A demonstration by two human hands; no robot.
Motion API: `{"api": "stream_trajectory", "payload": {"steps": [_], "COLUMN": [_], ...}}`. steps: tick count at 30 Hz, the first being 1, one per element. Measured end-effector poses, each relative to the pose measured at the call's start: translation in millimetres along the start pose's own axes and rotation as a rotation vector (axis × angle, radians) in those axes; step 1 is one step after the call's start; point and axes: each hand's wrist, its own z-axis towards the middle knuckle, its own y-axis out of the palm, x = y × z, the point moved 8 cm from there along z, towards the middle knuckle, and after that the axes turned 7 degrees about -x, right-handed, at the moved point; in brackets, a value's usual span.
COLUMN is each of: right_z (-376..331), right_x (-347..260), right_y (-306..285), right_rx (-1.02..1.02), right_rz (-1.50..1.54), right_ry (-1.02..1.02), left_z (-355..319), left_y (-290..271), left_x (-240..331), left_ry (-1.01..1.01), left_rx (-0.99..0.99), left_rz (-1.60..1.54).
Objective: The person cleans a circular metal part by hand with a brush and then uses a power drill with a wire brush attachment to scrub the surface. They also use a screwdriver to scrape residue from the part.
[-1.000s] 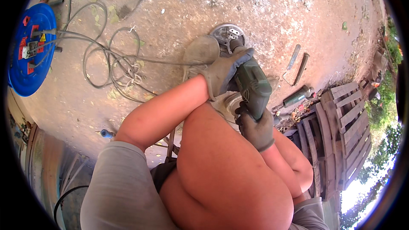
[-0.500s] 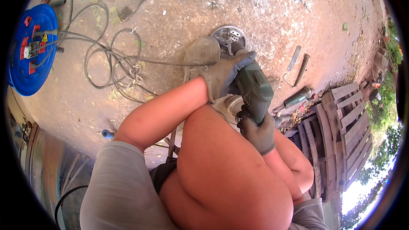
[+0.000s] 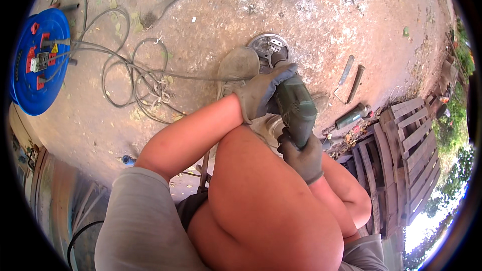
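Both gloved hands, left hand [image 3: 261, 93] and right hand [image 3: 301, 155], grip a green power drill [image 3: 296, 110] over a round metal part [image 3: 269, 46]

Green power drill [image 3: 296, 108] slightly steeper over round metal part [image 3: 269, 46]

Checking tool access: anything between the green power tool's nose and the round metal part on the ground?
Nothing visible. The green power tool, gripped by left hand and right hand, points straight at the round metal part; actual contact cannot be told.

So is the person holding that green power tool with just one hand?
No, both gloved hands grip the green power tool: the left hand near its front and the right hand on its rear.
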Motion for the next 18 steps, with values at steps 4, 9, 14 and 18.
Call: {"api": "stream_trajectory", "payload": {"steps": [4, 9, 14, 18], "right_z": [8.9, 4.8, 7.3, 15.8], "right_x": [8.8, -6.9, -11.2, 1.2], "right_y": [3.1, -3.6, -9.8, -11.3], "right_rx": [0.027, -0.022, -0.05, -0.088], "right_rz": [-0.138, -0.034, -0.001, 0.112], "right_ry": [-0.187, 0.013, 0.109, 0.156], "left_z": [5.3, 0.7, 11.7, 22.5], "left_y": [-10.6, 1.2, 0.1, -2.0], "left_x": [-3.9, 0.1, -1.3, -2.5], "left_ry": [-0.033, -0.01, -0.021, -0.029], "left_rx": [0.02, -0.013, -0.04, -0.038], "left_rz": [-0.05, -0.079, -0.102, -0.133]}}
